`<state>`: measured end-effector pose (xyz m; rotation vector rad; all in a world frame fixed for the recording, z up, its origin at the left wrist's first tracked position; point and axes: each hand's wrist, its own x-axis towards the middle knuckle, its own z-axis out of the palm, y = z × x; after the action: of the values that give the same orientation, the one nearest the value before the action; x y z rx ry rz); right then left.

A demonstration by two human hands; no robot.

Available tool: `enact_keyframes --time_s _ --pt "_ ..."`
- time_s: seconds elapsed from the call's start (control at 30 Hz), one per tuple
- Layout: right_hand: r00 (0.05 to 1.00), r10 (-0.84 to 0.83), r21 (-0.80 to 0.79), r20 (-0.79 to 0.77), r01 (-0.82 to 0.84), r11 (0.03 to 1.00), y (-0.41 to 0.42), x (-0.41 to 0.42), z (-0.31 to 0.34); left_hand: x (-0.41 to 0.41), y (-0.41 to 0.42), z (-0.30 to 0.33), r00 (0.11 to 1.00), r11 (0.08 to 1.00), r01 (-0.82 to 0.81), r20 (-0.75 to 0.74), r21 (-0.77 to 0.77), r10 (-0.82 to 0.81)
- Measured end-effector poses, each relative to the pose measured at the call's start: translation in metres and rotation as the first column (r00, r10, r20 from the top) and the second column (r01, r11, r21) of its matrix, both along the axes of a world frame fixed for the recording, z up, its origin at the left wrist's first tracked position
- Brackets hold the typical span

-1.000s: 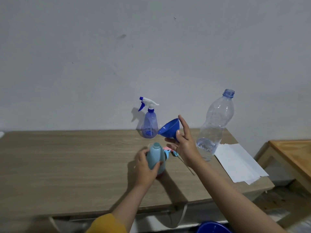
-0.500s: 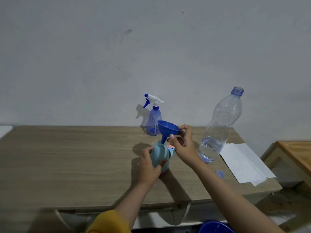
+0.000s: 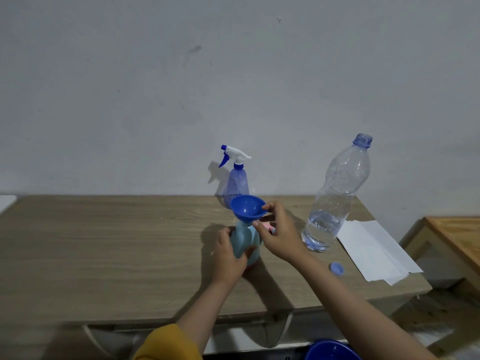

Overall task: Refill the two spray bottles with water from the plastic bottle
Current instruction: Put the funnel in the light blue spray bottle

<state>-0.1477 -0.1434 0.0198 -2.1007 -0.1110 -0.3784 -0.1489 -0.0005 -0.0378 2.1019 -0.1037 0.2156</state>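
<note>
Funnel (image 3: 248,209) seated in light-blue spray bottle (image 3: 245,241), mid-worktop (image 3: 104,242).
Bottle gripped by left hand (image 3: 228,258); rim pinched by right hand (image 3: 279,235) fingers. Funnel to be kept upright before plastic bottle (image 3: 335,198) is lifted.

One head-worn camera, facing the wall.
It looks forward and down, close over the tabletop (image 3: 104,242) and hands (image 3: 279,235).

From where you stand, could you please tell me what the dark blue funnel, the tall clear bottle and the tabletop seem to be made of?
Dark blue funnel: apparently moulded plastic, opaque, with a soft sheen.
Tall clear bottle: thin transparent plastic; dented, water visible inside.
Tabletop: wood-grain surface, matte; solid wood or laminate, I cannot tell.
</note>
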Motion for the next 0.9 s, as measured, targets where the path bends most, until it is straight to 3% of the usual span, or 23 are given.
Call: enact_keyframes --time_s 0.4,0.57,0.67,0.77,0.9 --pt "0.997 -0.021 0.001 0.076 0.021 1.0 -0.007 -0.017 -0.011 -0.002 -0.006 -0.001 0.999 0.993 -0.023 -0.041 -0.117 0.018" --pt "0.971 -0.136 0.042 0.197 0.13 0.991 -0.02 -0.028 -0.019 -0.005 -0.01 0.01 0.997 0.971 -0.01 -0.071 -0.239 -0.007" --pt "0.893 -0.282 0.058 0.351 0.28 0.958 -0.035 -0.032 -0.016 -0.003 -0.014 0.016 0.997 0.947 -0.018 -0.072 -0.322 -0.006" --pt "0.745 -0.428 0.102 0.511 0.442 0.891 -0.059 -0.032 -0.008 0.001 -0.02 0.031 0.999 0.924 -0.03 -0.042 -0.381 0.015" --pt "0.629 -0.582 0.176 0.515 0.587 0.79 -0.102 -0.016 0.004 0.006 -0.028 0.049 0.999 0.902 -0.044 -0.021 -0.43 0.038"
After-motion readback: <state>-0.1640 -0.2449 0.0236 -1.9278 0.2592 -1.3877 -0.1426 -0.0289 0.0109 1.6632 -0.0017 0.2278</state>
